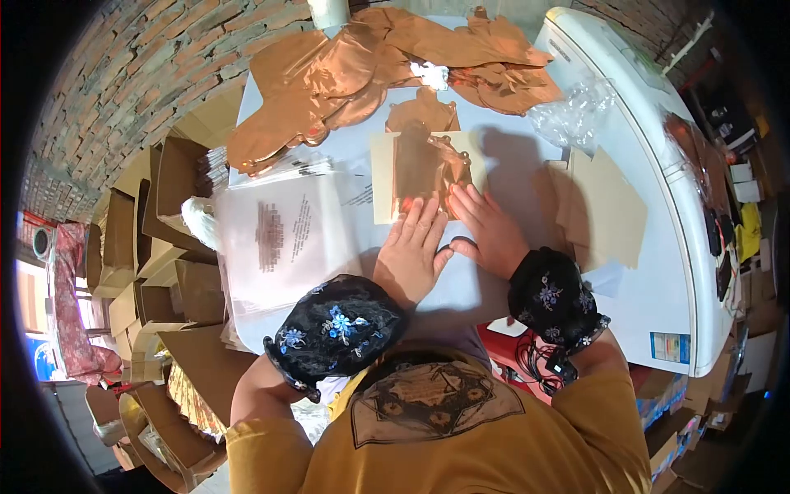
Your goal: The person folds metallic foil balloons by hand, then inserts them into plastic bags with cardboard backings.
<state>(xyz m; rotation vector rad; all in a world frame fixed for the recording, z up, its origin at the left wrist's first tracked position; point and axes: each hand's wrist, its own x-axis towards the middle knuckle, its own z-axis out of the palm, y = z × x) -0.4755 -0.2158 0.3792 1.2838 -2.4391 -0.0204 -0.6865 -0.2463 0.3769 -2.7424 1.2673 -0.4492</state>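
A flat copper-coloured foil balloon [418,160], partly folded, lies over a cream card [383,185] on the white table. My left hand [413,247] rests with fingers stretched out, the fingertips on the foil's lower end. Fingers extended too, my right hand [490,226] touches the lower right edge of the foil and card. The two hands are close together, their thumbs nearly meeting. Part of the foil's lower edge is hidden under my fingers. Beyond the card, another piece of copper foil [424,111] reaches toward the far side of the table.
Copper foil pieces [329,70] are heaped along the far edge. Printed clear plastic bags [280,239] are stacked at left, cream cards [605,206] at right. Crumpled clear plastic [576,111] lies near a white appliance [642,165]. Cardboard boxes [173,189] crowd the left side.
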